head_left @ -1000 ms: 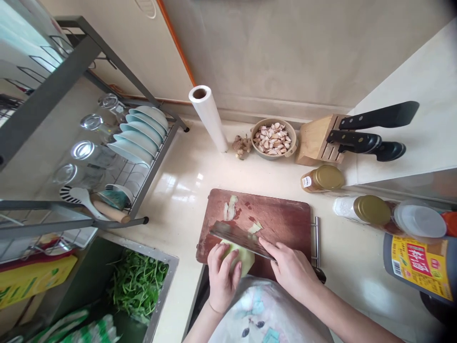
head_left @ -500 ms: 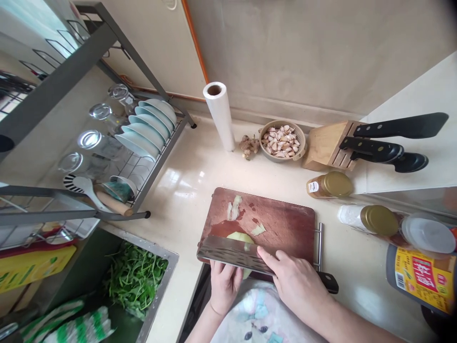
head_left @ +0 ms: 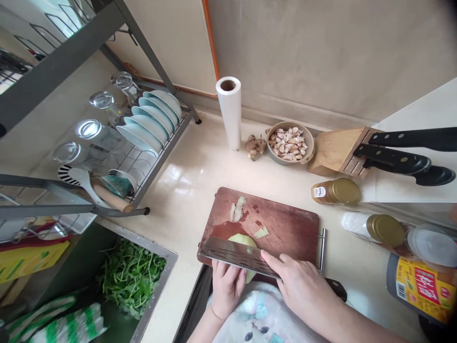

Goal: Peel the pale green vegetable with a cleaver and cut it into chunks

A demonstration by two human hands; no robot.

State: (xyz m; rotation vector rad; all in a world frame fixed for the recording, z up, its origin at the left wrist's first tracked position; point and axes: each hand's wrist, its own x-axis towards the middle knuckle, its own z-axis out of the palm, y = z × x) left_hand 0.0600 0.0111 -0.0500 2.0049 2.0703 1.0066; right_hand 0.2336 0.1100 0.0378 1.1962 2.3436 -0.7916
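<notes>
In our right hand (head_left: 300, 281) we grip the cleaver (head_left: 235, 254) by its dark handle, the fingers closed about it and the index finger laid out along the blade. The left hand (head_left: 226, 290) has its fingers curled on the near side of the pale green vegetable (head_left: 243, 238), their tips partly hidden by the blade. That vegetable sits between our two sets of fingers, with the blade slanting across it; a rounded part shows just beyond the steel, and a bit more beside the left thumb.

The vegetable is on the brown cutting board (head_left: 285, 224), which reaches forward from our fingers across the pale table (head_left: 191, 200). Beyond the left fingers lie peel strips (head_left: 238, 208), and nearer the right index finger is a smaller scrap (head_left: 262, 232). Farther ahead of our fingers we have a white roll (head_left: 230, 114) standing upright, ginger (head_left: 255, 146) and a bowl (head_left: 312, 155) of garlic cloves (head_left: 288, 143). To the left of our left fingers, leafy greens (head_left: 134, 276) fill part of the sink (head_left: 173, 257).
</notes>
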